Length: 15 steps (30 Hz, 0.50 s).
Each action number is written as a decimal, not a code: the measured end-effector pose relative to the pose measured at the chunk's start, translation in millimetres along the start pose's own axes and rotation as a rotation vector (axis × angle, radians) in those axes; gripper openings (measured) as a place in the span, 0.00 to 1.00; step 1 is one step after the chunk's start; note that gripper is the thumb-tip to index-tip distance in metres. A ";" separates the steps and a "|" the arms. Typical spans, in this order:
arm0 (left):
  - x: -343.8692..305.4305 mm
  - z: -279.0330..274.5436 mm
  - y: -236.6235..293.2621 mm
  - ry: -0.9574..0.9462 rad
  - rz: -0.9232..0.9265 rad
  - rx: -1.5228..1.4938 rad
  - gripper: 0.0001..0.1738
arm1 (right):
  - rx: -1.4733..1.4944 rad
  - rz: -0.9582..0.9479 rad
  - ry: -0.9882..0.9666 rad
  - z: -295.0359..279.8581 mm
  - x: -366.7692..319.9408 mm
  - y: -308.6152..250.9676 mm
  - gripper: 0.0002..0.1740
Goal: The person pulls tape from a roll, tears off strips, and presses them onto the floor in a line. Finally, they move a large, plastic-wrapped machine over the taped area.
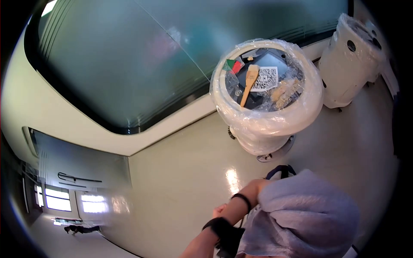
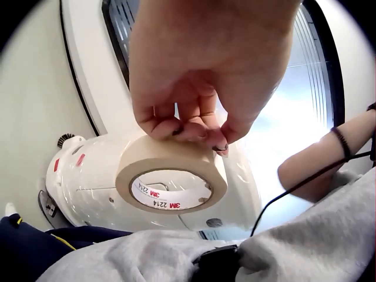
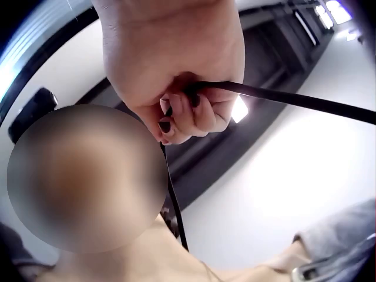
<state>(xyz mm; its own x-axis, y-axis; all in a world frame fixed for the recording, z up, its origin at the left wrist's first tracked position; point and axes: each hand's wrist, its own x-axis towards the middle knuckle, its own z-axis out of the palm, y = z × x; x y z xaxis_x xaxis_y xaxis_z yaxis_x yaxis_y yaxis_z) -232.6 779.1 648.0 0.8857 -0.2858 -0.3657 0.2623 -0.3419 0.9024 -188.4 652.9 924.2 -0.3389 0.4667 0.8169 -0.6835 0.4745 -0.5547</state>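
A roll of masking tape (image 2: 170,176), cream coloured with "3M 2214" printed inside its core, hangs from the fingertips of my left hand (image 2: 205,70). The fingers and thumb pinch the roll's upper edge. My right hand (image 3: 176,76) is up near the blurred face, its fingers curled round a black cable (image 3: 299,103), which runs out to the right and down past the neck. In the head view, the bent right forearm (image 1: 236,210), with a black band and wrist strap, crosses low in front of the grey sleeve. Part of a hand shows behind it; the tape is hidden there.
A white round-topped machine (image 1: 266,120) wrapped in clear plastic stands ahead. On its top lie a wooden-handled brush (image 1: 250,81), a QR-code sheet (image 1: 266,79) and crumpled plastic (image 1: 286,92). A second wrapped machine (image 1: 350,64) stands right, beside a glass-panelled wall (image 1: 142,56).
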 end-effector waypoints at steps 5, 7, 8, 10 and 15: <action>-6.1 -8.4 -8.1 0.086 0.057 -0.062 0.10 | -0.474 -0.060 0.240 -2.5 -58.6 -24.5 0.13; -9.8 -15.6 -7.9 0.132 0.076 -0.085 0.10 | -0.742 0.169 0.275 -7.9 -84.5 -38.1 0.08; -10.2 -18.9 -9.6 0.165 0.095 -0.093 0.11 | -0.724 0.413 0.286 -14.8 -103.2 -39.8 0.07; -14.2 -22.5 -13.5 0.236 0.146 -0.109 0.11 | -0.787 0.201 0.415 -26.6 -149.3 -16.5 0.07; -6.1 -30.8 -7.8 0.412 -0.034 -0.320 0.11 | -0.659 0.755 1.000 -19.1 -237.9 -30.9 0.12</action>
<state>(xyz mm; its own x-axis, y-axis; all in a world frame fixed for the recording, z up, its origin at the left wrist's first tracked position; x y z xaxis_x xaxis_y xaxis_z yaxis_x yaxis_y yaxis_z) -228.3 811.1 650.2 0.9349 0.1186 -0.3345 0.3407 -0.0356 0.9395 -74.3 541.4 744.0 0.3027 0.9531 -0.0059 -0.0297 0.0033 -0.9996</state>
